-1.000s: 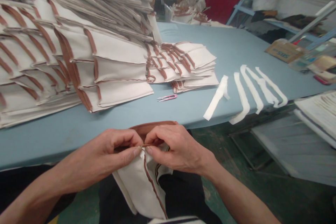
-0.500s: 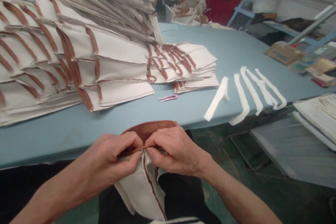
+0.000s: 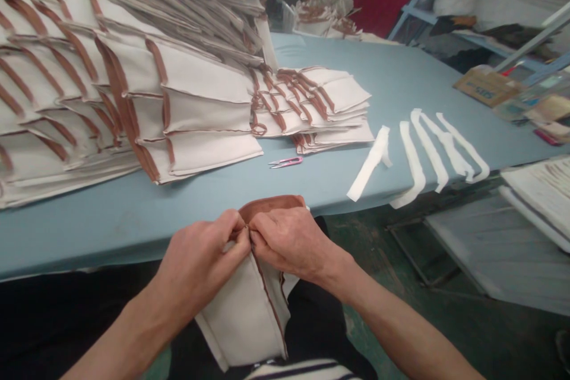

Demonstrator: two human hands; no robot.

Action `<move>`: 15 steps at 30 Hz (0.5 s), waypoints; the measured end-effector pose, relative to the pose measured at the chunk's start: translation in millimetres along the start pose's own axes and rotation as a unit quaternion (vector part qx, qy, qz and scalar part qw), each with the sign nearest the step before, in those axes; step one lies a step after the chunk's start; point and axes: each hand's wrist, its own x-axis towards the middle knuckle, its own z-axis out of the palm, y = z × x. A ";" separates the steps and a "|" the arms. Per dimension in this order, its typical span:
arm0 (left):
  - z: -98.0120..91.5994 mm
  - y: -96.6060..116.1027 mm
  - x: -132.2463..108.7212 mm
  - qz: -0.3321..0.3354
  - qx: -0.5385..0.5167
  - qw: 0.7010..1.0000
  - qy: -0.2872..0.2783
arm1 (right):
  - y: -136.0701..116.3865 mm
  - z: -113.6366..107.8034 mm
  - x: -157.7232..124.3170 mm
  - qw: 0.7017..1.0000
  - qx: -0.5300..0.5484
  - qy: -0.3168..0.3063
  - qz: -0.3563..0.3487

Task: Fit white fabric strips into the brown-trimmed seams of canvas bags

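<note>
Item in hand: cream canvas piece (image 3: 243,314) with brown edge binding (image 3: 271,205), folded along a stitched brown seam.
Item position: held at the near edge of the table, hanging down over the person's dark trousers (image 3: 318,314), not resting on the tabletop.
Left hand (image 3: 200,264): closed, pinching the top of the seam, fingers pressed toward the right hand.
Right hand (image 3: 289,243): closed, pinching the same spot from the other side; the two hands touch.
Hidden: the fingertips and the pinched seam end are covered by the hands, so any needle or thread there cannot be made out.
Cut off: the lower torso and striped garment (image 3: 303,371) run out of frame at the bottom edge.
Nearby: pink thread snips (image 3: 285,162) lie on the light blue table (image 3: 111,237), just beyond the hands.
Table stacks: a large stack of similar canvas pieces (image 3: 200,113) and a smaller stack (image 3: 320,101) lie side by side.
Table right: white fabric strips (image 3: 414,154) lie beside the smaller stack.
Background: the red bin (image 3: 378,3) is blurred; its contents are hard to make out.
</note>
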 end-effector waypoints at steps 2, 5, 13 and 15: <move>3.7 0.1 -3.9 0.006 0.045 0.998 0.034 | -0.2 -1.3 -0.7 1.000 0.010 0.004 0.014; 1.0 -3.0 -8.1 0.057 0.002 0.997 0.048 | -0.4 -7.5 -3.0 0.998 0.053 0.025 0.034; -26.6 -5.3 -15.1 0.089 -0.171 0.978 -0.077 | -2.0 -22.5 -8.5 0.976 0.210 0.028 0.048; -28.8 -3.6 -15.8 0.075 -0.175 0.978 -0.087 | -2.1 -23.9 -8.5 0.969 0.240 0.034 0.049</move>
